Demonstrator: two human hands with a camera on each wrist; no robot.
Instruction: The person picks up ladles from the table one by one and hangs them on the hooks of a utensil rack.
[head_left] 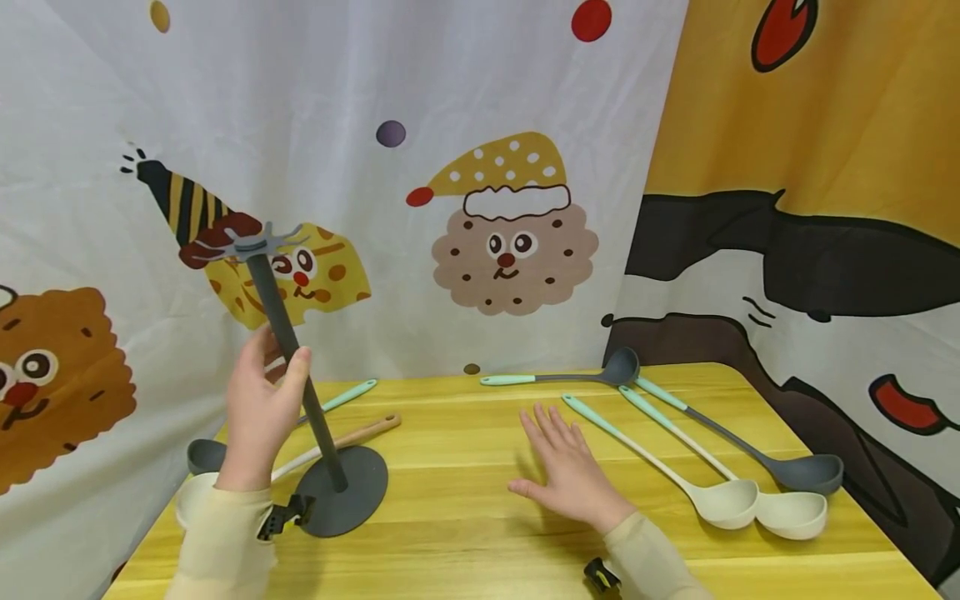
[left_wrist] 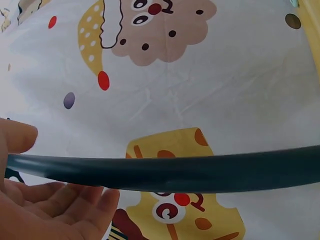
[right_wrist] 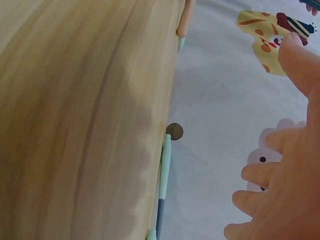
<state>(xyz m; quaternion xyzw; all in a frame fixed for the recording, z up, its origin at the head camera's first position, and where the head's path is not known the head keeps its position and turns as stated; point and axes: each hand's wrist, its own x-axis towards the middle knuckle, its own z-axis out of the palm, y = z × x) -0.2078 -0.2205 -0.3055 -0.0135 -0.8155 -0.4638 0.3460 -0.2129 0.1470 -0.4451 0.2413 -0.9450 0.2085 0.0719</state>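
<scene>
A dark grey utensil stand (head_left: 279, 312) with a round base and a ring of hooks (head_left: 251, 246) at its top is on the left of the table. My left hand (head_left: 264, 408) holds its pole partway up, with the thumb across the front and the fingers behind. In the left wrist view the pole (left_wrist: 210, 170) runs between thumb and fingers (left_wrist: 75, 205). No utensil hangs from the hooks. My right hand (head_left: 566, 471), fingers spread and holding nothing, hovers over the middle of the wooden table (head_left: 450, 508).
On the right lie two cream ladles (head_left: 723, 504) (head_left: 793, 515) and a dark grey ladle (head_left: 810, 473) with mint handles. Another grey ladle (head_left: 621, 367) lies along the back edge. Behind the stand are a wooden-handled utensil (head_left: 375, 429) and a mint-handled one (head_left: 351, 394). A printed curtain (head_left: 480, 75) hangs behind.
</scene>
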